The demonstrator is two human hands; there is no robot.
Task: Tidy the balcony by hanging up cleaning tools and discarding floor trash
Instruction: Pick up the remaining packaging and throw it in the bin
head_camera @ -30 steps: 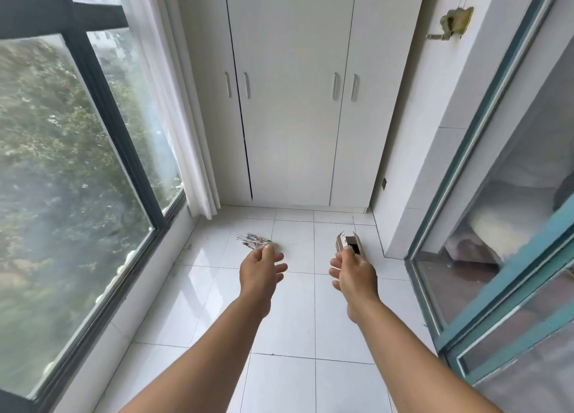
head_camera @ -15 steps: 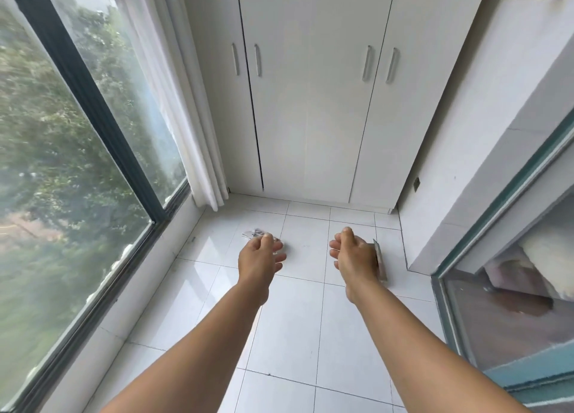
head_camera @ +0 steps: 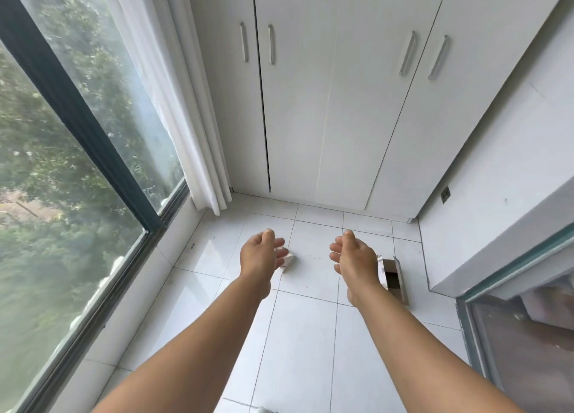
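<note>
Both grips hung loose and held nothing; left hand (head_camera: pixel 260 254) hid part of the crumpled wrapper (head_camera: pixel 287 261); right hand (head_camera: pixel 354 256) hovered beside the small carton (head_camera: pixel 394 275) on the floor (head_camera: pixel 304 335).

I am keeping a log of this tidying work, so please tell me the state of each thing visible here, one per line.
left hand: open, fingers loosely curled, holds nothing
right hand: open, fingers loosely curled, holds nothing
crumpled wrapper: lying on the floor tiles, partly hidden by the left hand
small cardboard box: lying on the floor, open
cupboard doors: closed
curtain: drawn aside to the corner
</note>
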